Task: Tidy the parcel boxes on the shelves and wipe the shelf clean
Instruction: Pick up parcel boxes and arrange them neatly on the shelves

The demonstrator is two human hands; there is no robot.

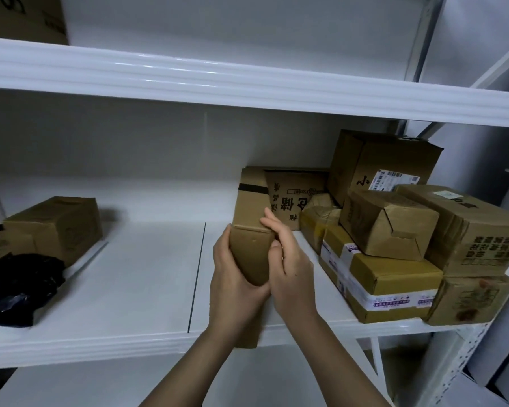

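Observation:
A long brown parcel box with a black tape stripe lies on the white shelf, its near end sticking toward me. My left hand grips that near end from the left and below. My right hand holds it from the right, fingers curled over the top edge. To the right, several brown parcel boxes sit stacked in a loose pile, one with white and purple tape.
A single brown box and a black plastic bag lie at the shelf's left. An upper shelf hangs close overhead. A perforated metal post stands at the right. A dark seam splits the shelf board.

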